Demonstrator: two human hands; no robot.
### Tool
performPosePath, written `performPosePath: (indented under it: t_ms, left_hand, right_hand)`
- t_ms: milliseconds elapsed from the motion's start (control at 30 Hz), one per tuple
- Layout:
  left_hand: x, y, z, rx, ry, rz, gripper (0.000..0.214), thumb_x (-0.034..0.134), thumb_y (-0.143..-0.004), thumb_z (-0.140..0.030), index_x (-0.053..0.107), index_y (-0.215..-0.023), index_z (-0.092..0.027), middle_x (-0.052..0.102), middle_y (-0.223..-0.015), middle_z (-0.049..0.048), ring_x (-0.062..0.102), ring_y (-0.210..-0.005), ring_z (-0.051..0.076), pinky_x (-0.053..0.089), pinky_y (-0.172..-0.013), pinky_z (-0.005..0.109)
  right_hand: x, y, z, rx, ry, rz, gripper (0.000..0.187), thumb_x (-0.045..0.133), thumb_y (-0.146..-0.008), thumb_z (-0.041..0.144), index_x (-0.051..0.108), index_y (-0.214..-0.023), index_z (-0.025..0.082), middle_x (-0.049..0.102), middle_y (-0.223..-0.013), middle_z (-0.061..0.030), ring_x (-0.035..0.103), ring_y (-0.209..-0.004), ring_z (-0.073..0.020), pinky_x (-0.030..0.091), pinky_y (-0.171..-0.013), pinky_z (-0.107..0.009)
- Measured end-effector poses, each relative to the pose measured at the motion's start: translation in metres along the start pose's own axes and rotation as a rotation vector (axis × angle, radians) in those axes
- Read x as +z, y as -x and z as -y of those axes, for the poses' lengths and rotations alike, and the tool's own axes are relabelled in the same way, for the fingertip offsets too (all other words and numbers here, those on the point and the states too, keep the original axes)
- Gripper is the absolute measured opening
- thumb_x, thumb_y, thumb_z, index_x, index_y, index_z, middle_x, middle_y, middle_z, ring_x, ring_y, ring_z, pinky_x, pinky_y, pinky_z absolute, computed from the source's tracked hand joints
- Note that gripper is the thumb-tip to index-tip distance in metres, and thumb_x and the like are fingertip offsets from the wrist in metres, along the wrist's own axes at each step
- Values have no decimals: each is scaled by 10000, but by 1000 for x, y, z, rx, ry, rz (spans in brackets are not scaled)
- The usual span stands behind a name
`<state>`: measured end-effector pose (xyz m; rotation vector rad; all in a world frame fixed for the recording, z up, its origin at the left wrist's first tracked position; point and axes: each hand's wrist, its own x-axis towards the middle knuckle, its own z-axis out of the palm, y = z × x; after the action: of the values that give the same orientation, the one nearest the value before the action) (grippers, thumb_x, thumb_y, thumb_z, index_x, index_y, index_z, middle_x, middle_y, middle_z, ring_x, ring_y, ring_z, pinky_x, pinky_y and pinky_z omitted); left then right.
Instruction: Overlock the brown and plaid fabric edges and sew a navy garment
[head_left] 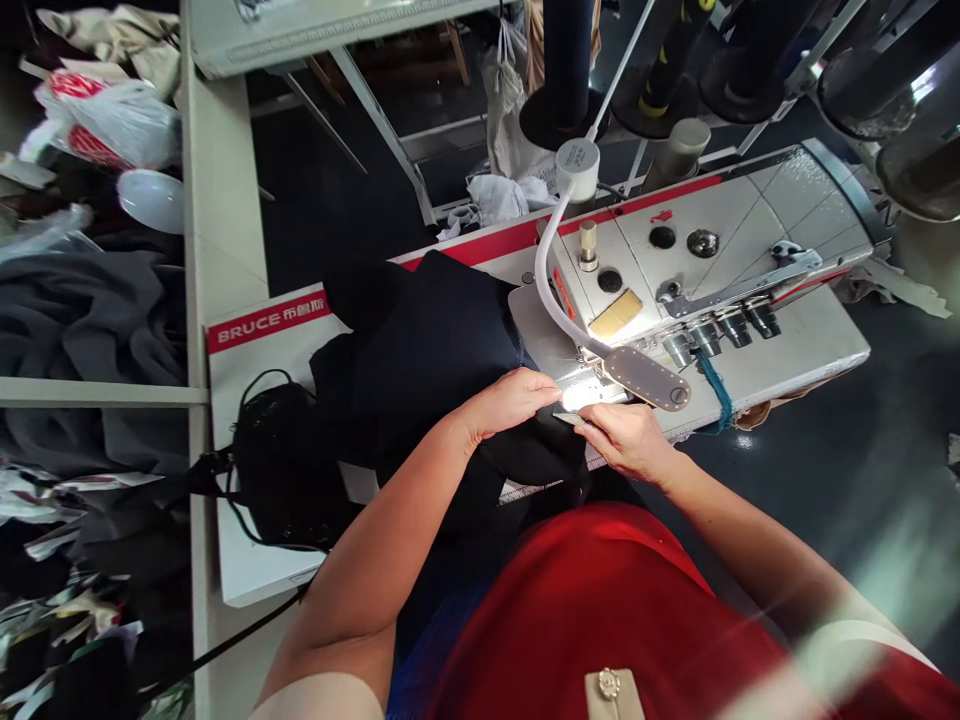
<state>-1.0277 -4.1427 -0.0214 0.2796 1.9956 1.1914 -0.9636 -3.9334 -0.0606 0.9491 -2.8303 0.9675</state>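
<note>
Dark navy fabric (pixel 442 340) lies bunched across the left of the sewing machine bed, its right edge reaching the lit sewing area. My left hand (pixel 514 402) rests at that edge with fingers pinched together on the fabric, just left of the presser area. Close by on the right, my right hand (pixel 628 440) is closed, with a small flat pale piece (pixel 568 418) between thumb and fingers. Whether that piece is a label or a tool I cannot tell. The white sewing machine (pixel 637 265) stands beyond both hands; the lamp head partly hides its needle.
A bendable lamp (pixel 646 378) hangs low over the right hand. A black mesh-like bag (pixel 281 465) sits left of the fabric on the white table (pixel 259 580). Piled dark cloth (pixel 90 310) lies further left. Thread cones (pixel 566 70) stand behind the machine.
</note>
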Motion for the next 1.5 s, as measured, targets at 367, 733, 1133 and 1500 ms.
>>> performPosePath:
  t_ms: [367, 733, 1133, 1500]
  left_hand:
    - [0, -1, 6, 30, 55, -3, 314, 480, -820, -377, 666, -801, -124, 534, -689, 17, 422, -636, 109, 373, -546, 205]
    - [0, -1, 7, 56, 44, -13, 324, 489, -817, -391, 674, -790, -127, 553, -698, 24, 430, -650, 115, 375, -558, 209]
    - [2, 4, 7, 19, 65, 14, 245, 500, -816, -364, 623, -856, -156, 522, -705, -15, 417, -571, 80, 360, -510, 192]
    - [12, 19, 9, 119, 31, -100, 199, 575, -717, -181, 547, -914, -175, 570, -836, -24, 443, -574, 65, 378, -549, 189]
  right_hand:
    - [16, 12, 5, 237, -229, -85, 232, 479, -909, 348, 607, -967, 163, 643, -733, -31, 598, -642, -145, 423, -605, -252]
    - [15, 5, 4, 129, -66, -133, 176, 516, -889, 311, 620, -891, 169, 639, -699, -28, 580, -609, -139, 399, -590, -254]
    - [13, 1, 11, 579, -620, -237, 317, 639, -765, 414, 629, -997, 199, 663, -881, -47, 612, -811, -203, 491, -782, -333]
    - [17, -32, 27, 608, -659, -184, 187, 529, -806, 331, 608, -731, 180, 624, -730, -11, 560, -719, -171, 459, -733, -307]
